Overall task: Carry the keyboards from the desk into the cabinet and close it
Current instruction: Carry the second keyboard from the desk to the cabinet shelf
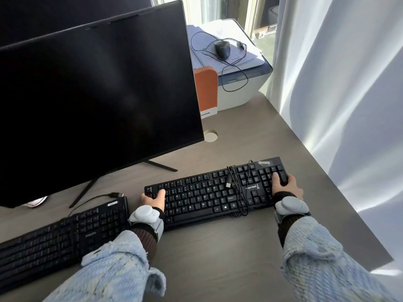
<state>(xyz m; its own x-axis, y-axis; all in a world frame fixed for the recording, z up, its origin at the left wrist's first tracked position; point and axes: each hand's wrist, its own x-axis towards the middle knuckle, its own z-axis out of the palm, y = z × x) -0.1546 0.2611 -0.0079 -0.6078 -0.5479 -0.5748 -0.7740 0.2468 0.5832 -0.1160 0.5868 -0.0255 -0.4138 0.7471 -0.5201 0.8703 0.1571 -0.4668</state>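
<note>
Grey desk (218,258) bears the keyboard (207,195) — left grip (152,200) and right grip (285,186) clasp its opposite ends.

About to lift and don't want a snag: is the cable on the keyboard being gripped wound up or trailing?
Wound up: the cable loops around the keyboard, and its USB plug lies on the keys.

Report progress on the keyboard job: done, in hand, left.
Done: nothing visible; both keyboards are at the desk. In hand: the left hand and right hand grip the ends of the cable-wrapped keyboard. Left: carry it over, then the Philips keyboard, and close the cabinet, which is out of view.
</note>
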